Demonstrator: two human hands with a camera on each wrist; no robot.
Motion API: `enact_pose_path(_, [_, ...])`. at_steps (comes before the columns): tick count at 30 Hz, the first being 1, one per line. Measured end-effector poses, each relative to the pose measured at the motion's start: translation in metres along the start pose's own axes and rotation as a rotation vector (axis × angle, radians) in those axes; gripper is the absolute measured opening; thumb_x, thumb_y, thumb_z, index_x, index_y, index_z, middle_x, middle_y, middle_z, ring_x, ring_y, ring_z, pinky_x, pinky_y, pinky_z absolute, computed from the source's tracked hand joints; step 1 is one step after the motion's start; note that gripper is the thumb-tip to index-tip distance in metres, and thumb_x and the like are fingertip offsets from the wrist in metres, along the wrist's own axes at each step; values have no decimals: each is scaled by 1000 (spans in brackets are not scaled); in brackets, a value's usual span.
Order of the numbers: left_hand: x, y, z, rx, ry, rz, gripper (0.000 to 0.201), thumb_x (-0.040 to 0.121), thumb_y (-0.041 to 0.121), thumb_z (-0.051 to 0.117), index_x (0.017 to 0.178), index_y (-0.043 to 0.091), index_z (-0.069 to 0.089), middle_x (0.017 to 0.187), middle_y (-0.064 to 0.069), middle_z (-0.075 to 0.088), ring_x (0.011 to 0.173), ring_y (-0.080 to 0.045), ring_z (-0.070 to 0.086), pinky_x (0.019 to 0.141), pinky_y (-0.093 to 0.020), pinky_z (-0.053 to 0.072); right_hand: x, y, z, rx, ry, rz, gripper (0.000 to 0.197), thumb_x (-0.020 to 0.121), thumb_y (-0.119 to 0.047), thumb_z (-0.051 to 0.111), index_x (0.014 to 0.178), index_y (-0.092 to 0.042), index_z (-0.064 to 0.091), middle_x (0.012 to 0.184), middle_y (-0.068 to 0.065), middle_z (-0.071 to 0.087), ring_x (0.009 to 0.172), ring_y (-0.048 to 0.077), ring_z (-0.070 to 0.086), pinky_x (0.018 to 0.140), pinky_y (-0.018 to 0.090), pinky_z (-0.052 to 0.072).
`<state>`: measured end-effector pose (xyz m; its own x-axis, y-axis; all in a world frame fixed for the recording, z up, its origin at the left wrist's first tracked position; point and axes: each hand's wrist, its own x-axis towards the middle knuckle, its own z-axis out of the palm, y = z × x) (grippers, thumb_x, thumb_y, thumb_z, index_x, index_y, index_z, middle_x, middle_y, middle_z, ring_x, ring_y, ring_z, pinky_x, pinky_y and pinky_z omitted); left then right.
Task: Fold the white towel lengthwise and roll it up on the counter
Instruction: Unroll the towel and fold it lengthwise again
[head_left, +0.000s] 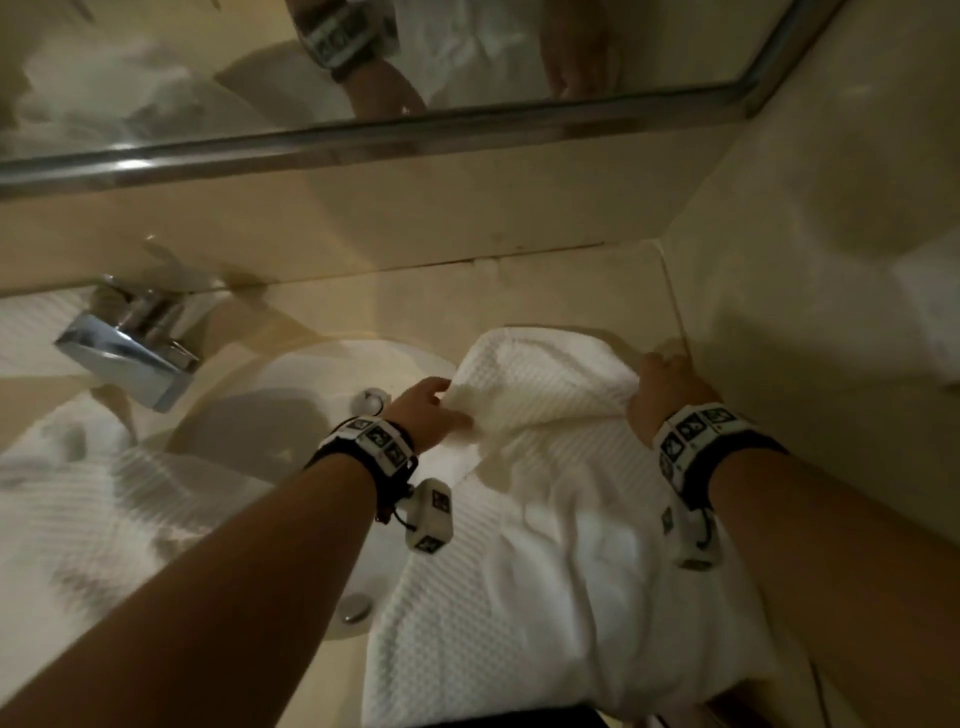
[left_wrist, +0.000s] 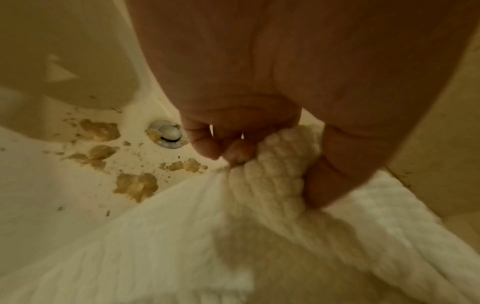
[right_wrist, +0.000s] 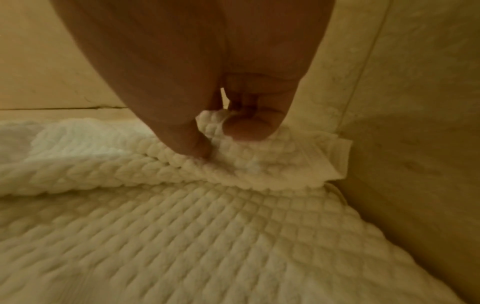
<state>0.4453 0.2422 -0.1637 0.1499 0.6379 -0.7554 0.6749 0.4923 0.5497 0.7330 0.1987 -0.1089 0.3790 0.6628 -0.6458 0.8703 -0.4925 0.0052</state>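
Left hand (head_left: 427, 415) fingers curled around white towel (head_left: 545, 493) fold, right hand (head_left: 667, 389) pinching its far edge, sink (head_left: 291, 415) just beside left fingertips

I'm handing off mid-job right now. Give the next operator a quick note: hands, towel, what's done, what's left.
Left hand grips the white towel at its left far edge, over the sink rim.
Right hand pinches the right far edge, close to the side wall.
Towel lies along the counter, far end turned back toward you.
Done: rolling seems just begun.
Left: roll the remaining length tight.
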Motion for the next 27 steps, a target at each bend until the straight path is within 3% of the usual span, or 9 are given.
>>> enact_pose_path(4, [-10,24,-12,228,-193,-2,33,84,24,75,116,23,66,109,-2,69,97,-22,64,87,-33,51,-6,-7,-18,37,259,-78,41,99,-24,45,139,-17,47,151,13,32,117,38,55,93,44,47])
enact_pose_path(7, [-17,42,-41,199,-309,-71,50,72,29,81,120,18,69,107,-16,71,88,-25,65,80,-38,59,-13,-17,-45,144,557,-163,36,98,-17,50,133,-13,50,144,20,35,104,43,56,83,45,47])
enact_pose_path(9, [-23,57,-64,74,-311,-95,63,55,33,85,113,13,71,117,-26,69,93,-31,65,95,-54,56,-9,-22,-61,173,666,-182,33,97,-13,51,130,-11,52,143,22,37,103,43,56,83,45,47])
enact_pose_path(13, [-27,85,-97,4,-46,100,34,78,38,86,97,13,73,78,0,75,68,-17,67,67,-29,53,9,-21,-78,238,756,-164,30,97,-16,50,126,-13,55,141,18,40,106,42,54,90,46,46])
enact_pose_path(16, [-21,82,-106,-134,316,175,47,74,61,80,97,21,75,85,7,78,80,-12,73,74,-30,54,20,-21,-85,404,803,-215,31,99,-18,49,129,-13,57,143,16,42,116,39,52,100,42,42])
enact_pose_path(18, [-14,71,-103,-201,528,178,51,78,62,72,112,23,72,102,6,77,100,-17,71,88,-33,54,24,-23,-86,412,770,-268,44,101,-18,47,145,-21,46,158,13,27,138,33,38,111,36,33])
enact_pose_path(21, [-4,48,-88,-252,498,99,76,89,45,72,153,22,38,151,-5,49,137,-27,49,111,-40,41,29,-22,-78,265,475,-318,69,99,-22,49,158,-37,16,167,-2,-8,152,22,10,120,31,22])
enact_pose_path(23, [1,30,-73,-253,480,20,94,86,44,74,160,28,18,163,-6,31,145,-29,38,116,-46,37,26,-20,-68,161,346,-299,62,99,-27,48,156,-32,24,167,1,6,149,25,20,120,37,27])
enact_pose_path(27, [14,-12,-50,-19,532,-242,92,82,54,72,156,22,27,154,-16,37,133,-41,47,109,-54,44,6,-14,-23,38,175,-235,52,100,-34,40,151,-21,37,160,6,28,139,28,37,113,40,36])
